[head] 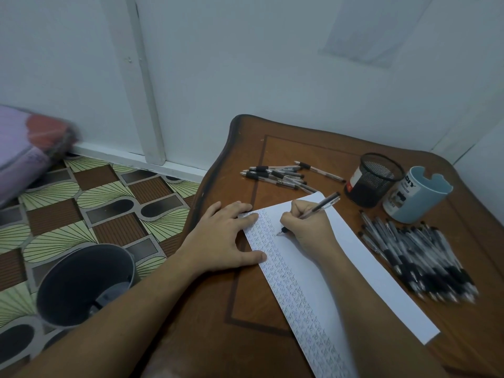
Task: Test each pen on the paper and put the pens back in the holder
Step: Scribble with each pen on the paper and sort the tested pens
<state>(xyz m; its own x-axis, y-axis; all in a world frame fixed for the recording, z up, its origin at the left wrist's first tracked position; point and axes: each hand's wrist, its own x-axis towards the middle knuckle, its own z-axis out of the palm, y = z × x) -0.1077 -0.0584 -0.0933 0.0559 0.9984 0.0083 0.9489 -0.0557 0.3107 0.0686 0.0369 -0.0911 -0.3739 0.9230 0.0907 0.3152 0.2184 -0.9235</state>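
We are working at the brown wooden counter (253, 296). The long white paper sheet (368, 268) is serving as our reference, and all positions below are being given relative to it.

1. Our right grip (308, 222) is holding the clear-barrelled ballpoint pen with the black cap end (321, 207). Curled fingers and thumb are pinching it. The pen is leaning at a tilt, and its tip is touching the paper near the sheet's far end, just beside the columns of small blue ink marks running down the sheet's left strip.
2. Our left grip (226, 238) is lying palm down with straight, spread fingers and is holding nothing. Its fingertips and thumb are pressing on the paper's left edge, while the palm is resting on the counter left of the paper.
3. A small loose group of clear and black pens (275, 175) is lying flat just beyond the paper's far end.
4. The black wire-mesh cylindrical holder (373, 181) is standing upright beyond the paper's far right corner. A pale blue plastic cup (417, 195) is standing just beside it, on the side away from the paper.
5. A large pile of clear and black pens (417, 257) is lying right of the paper, near its long right edge but apart from it.
6. A dark grey round bucket (81, 282) is standing on the patterned floor (81, 200), well left of the paper.
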